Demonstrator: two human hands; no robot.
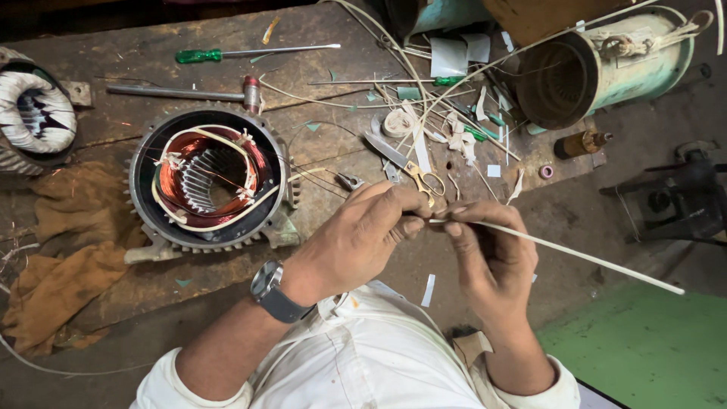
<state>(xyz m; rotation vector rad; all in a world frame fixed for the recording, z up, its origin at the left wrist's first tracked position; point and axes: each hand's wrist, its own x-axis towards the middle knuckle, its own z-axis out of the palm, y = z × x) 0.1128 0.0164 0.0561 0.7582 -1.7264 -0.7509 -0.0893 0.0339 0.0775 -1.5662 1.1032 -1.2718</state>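
Both hands meet just above the lap — the left hand [363, 238] and right hand [485, 250] pinch one end of a white sleeve [575, 254] that runs out past the right hand. Beyond them on the bench [106, 60] lie scissors [409, 167], then the stator [208, 178] towards its left edge — a green screwdriver [250, 53] at the far edge.

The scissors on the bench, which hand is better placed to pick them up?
Probably the left hand: the scissors lie just beyond its knuckles. The right hand is almost as near but grips the long white sleeve trailing right. Both hands pinch the sleeve, so one must let go first.
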